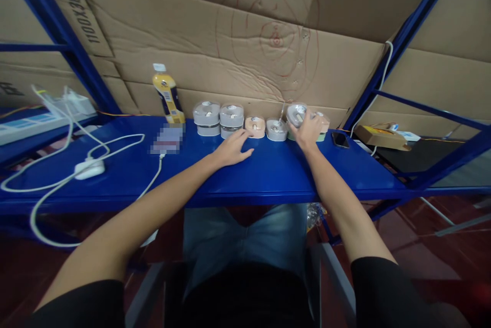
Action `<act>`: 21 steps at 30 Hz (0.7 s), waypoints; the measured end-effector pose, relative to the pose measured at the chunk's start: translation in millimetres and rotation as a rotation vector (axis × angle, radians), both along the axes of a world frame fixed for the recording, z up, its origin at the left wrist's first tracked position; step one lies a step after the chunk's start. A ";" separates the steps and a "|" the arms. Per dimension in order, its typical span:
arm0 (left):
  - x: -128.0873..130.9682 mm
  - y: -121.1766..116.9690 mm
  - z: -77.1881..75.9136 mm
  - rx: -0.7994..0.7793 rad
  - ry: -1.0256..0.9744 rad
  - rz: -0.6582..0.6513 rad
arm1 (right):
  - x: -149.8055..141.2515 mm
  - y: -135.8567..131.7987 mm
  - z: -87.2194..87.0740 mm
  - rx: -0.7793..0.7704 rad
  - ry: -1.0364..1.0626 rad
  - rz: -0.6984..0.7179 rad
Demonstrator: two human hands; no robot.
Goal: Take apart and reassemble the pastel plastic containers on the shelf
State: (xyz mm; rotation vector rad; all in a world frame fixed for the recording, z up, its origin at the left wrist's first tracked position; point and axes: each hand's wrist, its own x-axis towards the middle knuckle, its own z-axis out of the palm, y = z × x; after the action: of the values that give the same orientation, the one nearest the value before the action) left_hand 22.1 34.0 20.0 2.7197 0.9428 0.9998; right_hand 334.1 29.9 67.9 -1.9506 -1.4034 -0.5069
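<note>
Small rounded boxes with clear lids line the back of the blue table. My right hand point(308, 128) has its fingers wrapped round a grey box point(296, 112) above a green one, tilted a little. Beside that hand a peach box point(322, 121) shows in part on another green base. My left hand point(233, 149) rests with fingers stretched out and thumb apart, its fingertips close to a low peach box point(255, 127). A single grey box point(276, 130) stands between the hands. On the left are two stacks, a grey left stack point(207, 115) and a neighbouring grey stack point(231, 117).
A yellow bottle point(168, 93) stands at the back left, near a blurred-out flat item point(168, 138) with a cable. A white charger point(89, 168) and looping cords lie left. A phone point(339, 139) lies right, before an open carton point(383, 137). Cardboard point(184, 36) walls the back.
</note>
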 end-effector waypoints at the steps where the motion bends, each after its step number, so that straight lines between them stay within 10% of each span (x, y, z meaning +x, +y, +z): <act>1: 7.0 2.5 2.3 0.050 0.053 -0.001 | -4.4 3.0 -1.8 -0.016 -0.012 -0.011; 10: 81.3 40.3 13.1 0.083 0.236 0.302 | -7.6 30.0 -22.2 -0.002 -0.020 -0.092; 21: 57.1 -26.1 6.9 0.160 0.272 0.300 | -4.9 28.5 -16.2 -0.070 0.076 -0.068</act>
State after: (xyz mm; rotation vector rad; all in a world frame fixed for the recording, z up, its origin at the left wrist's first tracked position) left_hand 79.3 7.8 26.9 2.9614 1.4084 0.7857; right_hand 329.2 58.4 51.7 -2.0569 -1.3279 -0.4156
